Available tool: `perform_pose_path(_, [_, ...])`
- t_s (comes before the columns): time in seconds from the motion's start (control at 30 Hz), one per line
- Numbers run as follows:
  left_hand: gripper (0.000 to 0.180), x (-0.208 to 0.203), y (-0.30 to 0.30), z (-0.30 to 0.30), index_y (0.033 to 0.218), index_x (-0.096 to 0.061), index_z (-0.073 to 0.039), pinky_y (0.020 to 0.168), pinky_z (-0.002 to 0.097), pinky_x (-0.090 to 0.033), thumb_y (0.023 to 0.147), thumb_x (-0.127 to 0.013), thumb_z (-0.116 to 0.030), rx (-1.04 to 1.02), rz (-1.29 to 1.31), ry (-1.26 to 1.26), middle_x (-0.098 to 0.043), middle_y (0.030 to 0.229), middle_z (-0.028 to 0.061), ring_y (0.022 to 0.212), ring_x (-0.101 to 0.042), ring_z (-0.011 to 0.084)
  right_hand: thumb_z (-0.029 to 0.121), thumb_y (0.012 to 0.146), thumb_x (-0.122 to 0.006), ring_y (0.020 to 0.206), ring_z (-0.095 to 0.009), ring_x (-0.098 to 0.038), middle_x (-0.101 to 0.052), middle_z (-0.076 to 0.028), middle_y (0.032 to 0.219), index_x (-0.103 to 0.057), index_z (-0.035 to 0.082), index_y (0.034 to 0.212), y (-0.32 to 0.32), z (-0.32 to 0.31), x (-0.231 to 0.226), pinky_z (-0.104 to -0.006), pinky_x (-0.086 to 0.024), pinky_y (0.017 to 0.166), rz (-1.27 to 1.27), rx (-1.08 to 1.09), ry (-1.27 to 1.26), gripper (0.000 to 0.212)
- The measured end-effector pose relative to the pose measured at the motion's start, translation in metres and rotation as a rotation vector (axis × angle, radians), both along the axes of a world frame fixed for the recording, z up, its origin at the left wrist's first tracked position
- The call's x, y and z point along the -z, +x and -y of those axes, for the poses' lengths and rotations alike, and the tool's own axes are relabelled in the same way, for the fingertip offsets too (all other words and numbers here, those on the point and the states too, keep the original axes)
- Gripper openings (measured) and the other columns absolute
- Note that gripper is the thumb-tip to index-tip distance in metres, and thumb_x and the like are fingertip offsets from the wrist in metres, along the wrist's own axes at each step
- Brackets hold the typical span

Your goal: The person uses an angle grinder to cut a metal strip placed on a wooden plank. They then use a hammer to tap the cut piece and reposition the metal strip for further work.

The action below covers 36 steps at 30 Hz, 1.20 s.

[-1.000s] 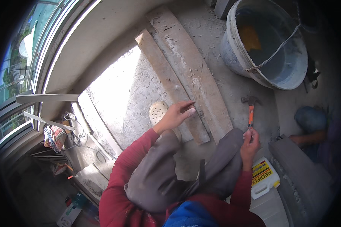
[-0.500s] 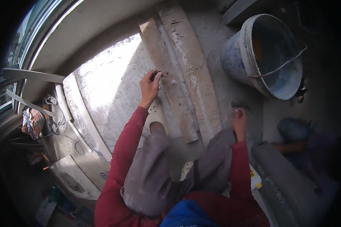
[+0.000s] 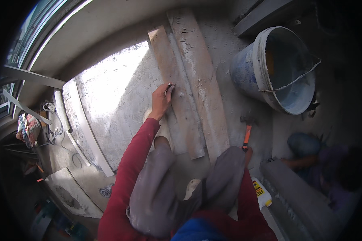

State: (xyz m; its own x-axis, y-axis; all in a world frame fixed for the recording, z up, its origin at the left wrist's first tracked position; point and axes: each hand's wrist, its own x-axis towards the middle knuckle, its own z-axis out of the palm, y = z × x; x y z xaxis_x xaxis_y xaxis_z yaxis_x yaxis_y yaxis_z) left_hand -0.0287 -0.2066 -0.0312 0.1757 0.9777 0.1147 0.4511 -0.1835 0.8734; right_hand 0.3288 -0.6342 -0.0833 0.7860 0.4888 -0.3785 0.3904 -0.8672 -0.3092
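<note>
My right hand is closed around the lower end of a hammer, beside my right knee. The hammer has an orange handle and a dark head that points away from me. My left hand is pinched over the narrower wooden board. Between thumb and fingers sits a small dark piece with a pale tip, too small to name. The wider wooden board lies alongside, to the right. Both boards are streaked with pale dried material.
A tilted bucket with a wire handle is at the right. A co-worker crouches beyond a grey block. A white and yellow bottle lies by my right arm. Pale strips and cables are on the left.
My right hand has moved back toward my knee, and the hammer's orange handle now shows. My left hand is turned slightly, still pinched over the narrower board.
</note>
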Motion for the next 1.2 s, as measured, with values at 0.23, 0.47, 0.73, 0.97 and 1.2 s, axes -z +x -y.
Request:
perform_pose_path(0.23, [0.015,-0.006,-0.007,-0.020,0.110,-0.072,-0.002,0.079,0.0341,-0.056,0.099,-0.066,-0.010,-0.156,0.157,-0.125,-0.077,0.096,0.0149,0.087,-0.075,0.0258,0.030,0.092,-0.077,0.082,-0.030,-0.066,-0.068,-0.016,0.093,-0.063,0.002,0.105,-0.009,-0.022,-0.055,-0.0454,-0.050,0.079,0.269,0.064,-0.134,0.035])
perform_pose_path(0.47, [0.016,-0.007,-0.001,-0.124,0.108,-0.069,-0.002,0.080,0.0350,-0.056,0.102,-0.061,-0.013,-0.154,0.155,0.022,-0.077,0.098,0.0135,0.092,-0.076,0.0265,0.026,0.092,-0.076,0.069,-0.012,-0.054,-0.060,-0.005,0.075,-0.062,0.001,0.091,-0.011,-0.063,-0.167,-0.0298,-0.046,0.068,-0.053,-0.197,0.113,0.029])
perform_pose_path(0.73, [0.014,0.009,0.008,-0.141,0.109,-0.069,-0.005,0.075,0.0435,-0.056,0.101,-0.061,-0.014,-0.038,0.016,0.017,-0.073,0.095,0.0210,0.088,-0.072,0.0392,0.014,0.096,-0.074,0.060,-0.011,-0.060,-0.069,-0.007,0.079,-0.060,0.000,0.091,-0.089,-0.186,-0.235,-0.0270,-0.052,0.059,-0.384,-0.160,0.586,0.020])
perform_pose_path(0.97, [0.017,0.034,0.014,-0.129,0.111,-0.068,-0.004,0.079,0.0459,-0.055,0.101,-0.063,-0.017,-0.087,-0.034,0.170,-0.071,0.101,0.0200,0.093,-0.070,0.0394,0.021,0.096,-0.076,0.064,-0.008,-0.064,-0.067,-0.002,0.073,-0.063,0.003,0.098,-0.146,-0.297,-0.235,-0.0258,-0.052,0.061,-0.905,-0.264,0.429,0.023])
perform_pose_path(1.2, [0.033,0.060,0.032,-0.120,0.120,-0.068,-0.005,0.096,0.0454,-0.052,0.089,-0.059,0.001,-0.187,-0.039,0.302,-0.070,0.115,0.0181,0.112,-0.065,0.0380,0.029,0.100,-0.069,0.064,-0.017,-0.064,-0.064,-0.006,0.076,-0.060,0.001,0.095,-0.192,-0.394,-0.203,-0.0364,-0.050,0.061,-0.745,-0.374,0.720,0.030])
